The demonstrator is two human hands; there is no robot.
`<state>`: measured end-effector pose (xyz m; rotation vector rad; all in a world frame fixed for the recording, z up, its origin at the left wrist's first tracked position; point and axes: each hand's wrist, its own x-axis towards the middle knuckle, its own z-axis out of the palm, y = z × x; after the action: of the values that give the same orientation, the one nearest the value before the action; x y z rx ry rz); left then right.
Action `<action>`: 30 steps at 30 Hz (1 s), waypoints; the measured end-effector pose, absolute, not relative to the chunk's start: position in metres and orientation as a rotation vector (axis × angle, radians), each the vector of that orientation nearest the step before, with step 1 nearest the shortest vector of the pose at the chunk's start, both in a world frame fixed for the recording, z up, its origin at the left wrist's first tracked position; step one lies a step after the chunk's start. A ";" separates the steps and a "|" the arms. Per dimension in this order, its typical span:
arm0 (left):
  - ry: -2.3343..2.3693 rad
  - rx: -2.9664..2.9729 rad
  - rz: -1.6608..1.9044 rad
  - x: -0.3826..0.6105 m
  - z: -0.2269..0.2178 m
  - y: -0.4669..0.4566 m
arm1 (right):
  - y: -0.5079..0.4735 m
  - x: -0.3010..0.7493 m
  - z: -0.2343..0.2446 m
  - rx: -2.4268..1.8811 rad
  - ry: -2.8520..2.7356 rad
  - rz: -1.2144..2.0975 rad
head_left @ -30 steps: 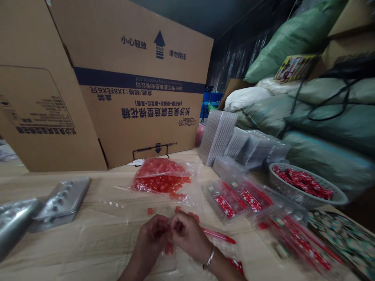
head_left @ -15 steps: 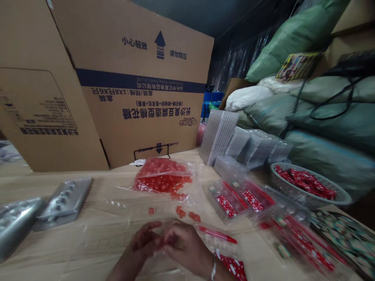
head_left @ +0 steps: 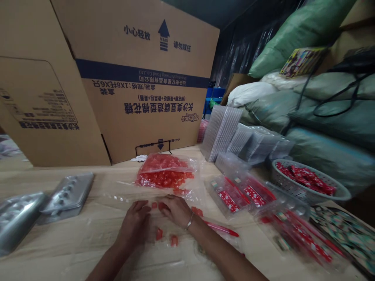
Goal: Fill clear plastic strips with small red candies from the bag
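My right hand (head_left: pixel 175 211) reaches in from the right, a bracelet on its wrist, its fingertips closed around what looks like a small red translucent piece. Facing it, my left hand (head_left: pixel 134 221) is slightly blurred; its fingers are loosely bent and hold nothing visible. Between the hands lies a small red square piece (head_left: pixel 154 205). Nearer me on clear plastic are a red jelly-like piece (head_left: pixel 159 233) and another red piece (head_left: pixel 174 240). Just beyond my hands, a clear bag of red pieces (head_left: pixel 164 175) lies open toward me. A further red piece (head_left: pixel 197 211) shows beyond my right wrist.
A large cardboard box (head_left: pixel 146 93) stands behind the bag. Clear trays (head_left: pixel 67 193) lie at left. Tray stacks (head_left: pixel 221 132), filled packs with red packets (head_left: pixel 228 199) and a basket of red packets (head_left: pixel 310 185) are at right. A red stick-like item (head_left: pixel 222 228) lies under my right forearm.
My hands were together low in front; now they are apart and farther forward, beside the square piece. Two red pieces now show on the plastic where my hands were.
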<state>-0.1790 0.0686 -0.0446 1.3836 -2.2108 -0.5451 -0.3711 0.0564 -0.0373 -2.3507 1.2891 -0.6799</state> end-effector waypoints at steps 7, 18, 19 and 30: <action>-2.124 1.344 -0.929 -0.204 -0.047 0.102 | 0.109 -0.380 -0.035 -2.132 1.335 -0.581; -0.995 1.160 -1.693 -0.210 -0.051 0.122 | 0.142 -0.364 -0.043 -1.761 1.294 -1.076; -1.041 1.155 -1.697 -0.212 -0.052 0.122 | 0.142 -0.366 -0.043 -1.796 1.305 -1.069; -1.985 1.380 -0.742 -0.201 -0.041 0.048 | 0.042 -0.389 -0.045 -2.267 1.461 -0.650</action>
<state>-0.2014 0.0478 -0.0410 1.3802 -1.9854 -0.7422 -0.3885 0.0425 -0.0449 -2.2671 1.4609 -0.6503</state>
